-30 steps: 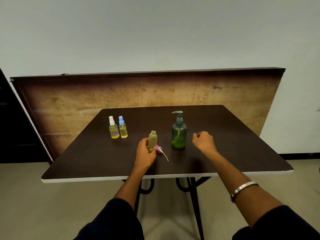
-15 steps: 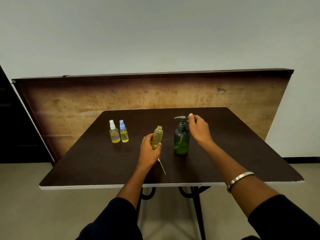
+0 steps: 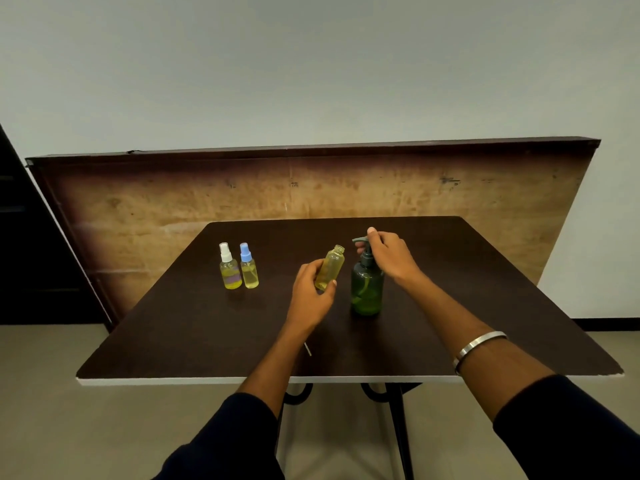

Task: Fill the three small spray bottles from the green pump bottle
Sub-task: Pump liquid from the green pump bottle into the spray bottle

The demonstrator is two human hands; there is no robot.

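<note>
The left hand (image 3: 310, 295) is raised with its fingers and thumb curled in a grip around an uncapped bottle (image 3: 330, 267), which is tilted away from the palm. The right hand (image 3: 391, 256) is held palm down, its fingers bent over a pump head (image 3: 361, 241). Both forearms are extended forward, dark sleeves pushed back.

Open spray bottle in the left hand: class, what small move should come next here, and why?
Probably bring the open spray bottle right under the nozzle of the green pump bottle. The left hand holds it tilted, its uncapped mouth beside the nozzle rather than beneath it, while the right hand is already on the pump head. Pressing now would likely spill onto the table.
</note>
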